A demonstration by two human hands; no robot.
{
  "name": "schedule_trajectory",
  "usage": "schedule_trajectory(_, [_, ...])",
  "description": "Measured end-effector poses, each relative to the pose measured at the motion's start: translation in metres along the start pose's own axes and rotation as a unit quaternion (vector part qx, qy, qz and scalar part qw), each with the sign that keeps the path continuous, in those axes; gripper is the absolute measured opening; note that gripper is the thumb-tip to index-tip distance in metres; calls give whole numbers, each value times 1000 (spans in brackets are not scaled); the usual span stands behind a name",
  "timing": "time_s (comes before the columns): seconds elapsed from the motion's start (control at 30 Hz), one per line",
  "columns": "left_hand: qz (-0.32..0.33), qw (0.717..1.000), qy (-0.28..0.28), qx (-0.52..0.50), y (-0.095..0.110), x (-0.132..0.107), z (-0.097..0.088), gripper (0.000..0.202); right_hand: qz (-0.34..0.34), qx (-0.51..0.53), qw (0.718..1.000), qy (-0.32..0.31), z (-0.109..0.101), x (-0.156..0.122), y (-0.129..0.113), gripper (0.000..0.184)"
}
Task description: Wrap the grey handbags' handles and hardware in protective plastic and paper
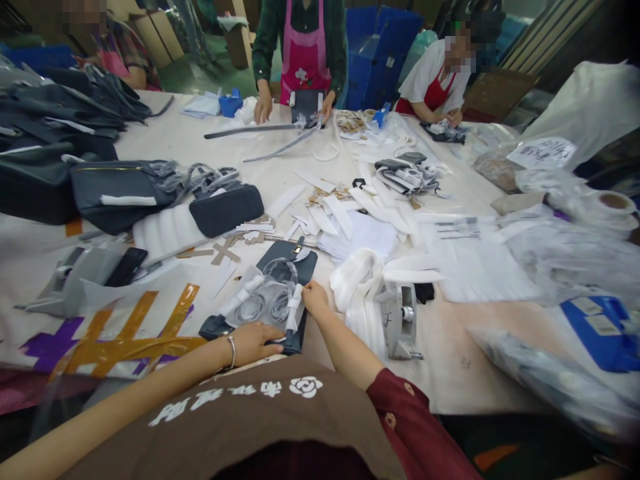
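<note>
In front of me a dark blue-grey handbag (285,257) lies on the table, its flap with a metal clasp pointing away. Coiled straps (250,307) in clear plastic rest on it, with white wrapping (294,307) round the strap parts at both sides. My left hand (256,343) lies on the bag's near edge, fingers stretched out and holding nothing. At the right side, my right hand (314,298) is closed, its fingertips pinching the white wrapping; the exact grip is partly hidden. A tape dispenser (401,320) and a white foam roll (360,287) stand right of the bag.
Dark bags (120,190) are piled at the left. Paper and cardboard scraps (325,207) litter the middle. Another tape dispenser (75,277) stands left, and a blue plastic holder (603,330) lies right. Across the table, a person in a pink apron (305,53) handles a bag.
</note>
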State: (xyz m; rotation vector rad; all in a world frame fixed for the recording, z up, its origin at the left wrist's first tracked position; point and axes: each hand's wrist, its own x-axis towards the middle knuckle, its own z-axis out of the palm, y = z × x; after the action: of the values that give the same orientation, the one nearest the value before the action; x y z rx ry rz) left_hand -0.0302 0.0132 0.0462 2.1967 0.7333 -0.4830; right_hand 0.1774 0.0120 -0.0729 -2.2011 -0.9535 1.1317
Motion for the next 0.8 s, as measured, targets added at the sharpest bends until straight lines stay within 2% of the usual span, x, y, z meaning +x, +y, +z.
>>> schedule_trajectory(0.1, [5,999,-16,-49,1,-10,-10,43,2,19,1000,10,5,4,1,24])
schedule_trajectory(0.17, [-6,995,10,-102,-12,-16,-27,44,-8,41,999,12,6,0,6,23])
schedule_trajectory(0.27, [-66,984,118,-119,-53,-17,-63,48,4,79,997,-14,11,-17,20,23])
schedule_trajectory(0.33, [-137,961,233,-57,-88,-6,-86,53,19,91,995,-38,18,-34,29,20])
schedule_trajectory(0.4, [-150,954,261,-2,-117,13,-100,65,27,91,995,-41,26,-50,33,18])
schedule_trajectory(0.47, [-124,963,238,25,-136,35,-106,72,36,85,995,-23,32,-61,31,16])
schedule_trajectory(0.5, [-107,970,216,34,-140,45,-106,69,42,78,996,-11,34,-65,28,16])
schedule_trajectory(0.6, [-82,982,159,52,-145,67,-100,44,65,57,996,21,36,-68,20,19])
schedule_trajectory(0.67, [-99,982,149,54,-147,75,-94,34,81,48,995,44,36,-65,16,19])
schedule_trajectory(0.8, [-151,979,136,17,-157,87,-79,33,120,68,987,81,37,-53,16,17])
